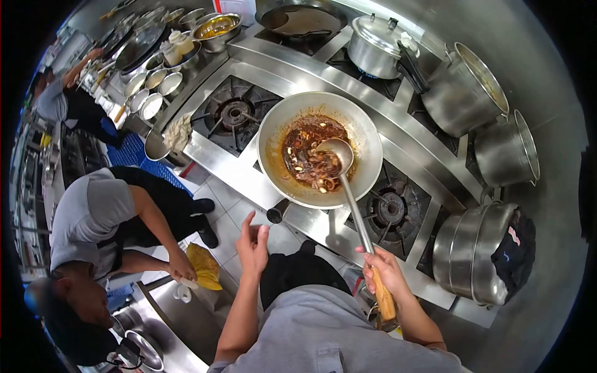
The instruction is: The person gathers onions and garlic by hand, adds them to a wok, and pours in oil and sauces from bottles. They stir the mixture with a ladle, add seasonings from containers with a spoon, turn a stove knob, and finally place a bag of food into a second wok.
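Firmly, right hand (387, 268) grasps wooden-handled steel ladle (336, 152) in round wok (367, 133).

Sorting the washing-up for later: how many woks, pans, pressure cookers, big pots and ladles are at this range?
Wok: 1
Dark pan: 1
Pressure cooker: 1
Big steel pots: 3
Ladle: 1
Total: 7

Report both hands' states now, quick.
Left hand: open, holding nothing, near the wok handle.
Right hand: closed on the ladle, whose bowl sits in the wok.
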